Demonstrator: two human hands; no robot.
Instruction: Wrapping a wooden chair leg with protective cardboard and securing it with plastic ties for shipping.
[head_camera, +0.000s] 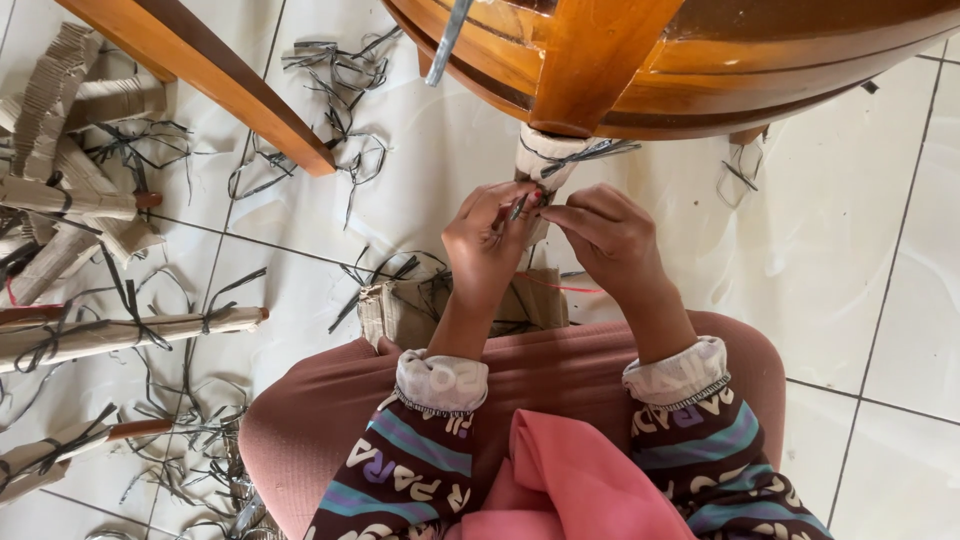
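Note:
My left hand (488, 245) and my right hand (610, 238) meet at a wooden chair leg (548, 165) wrapped in pale cardboard and bound with dark plastic strap (590, 152). The left hand's fingers pinch a small dark tool or strap end (519, 207) against the wrapping. My right hand's fingers curl in beside it, touching the same spot. What exactly lies between the fingers is hidden. The wooden chair seat (700, 70) hangs above the leg.
Wrapped wooden legs in cardboard (130, 330) lie at the left on the white tiled floor (860, 250), among several cut dark straps (335, 70). Another wooden leg (210, 70) slants across the upper left. A cardboard piece (400, 310) lies by my knees.

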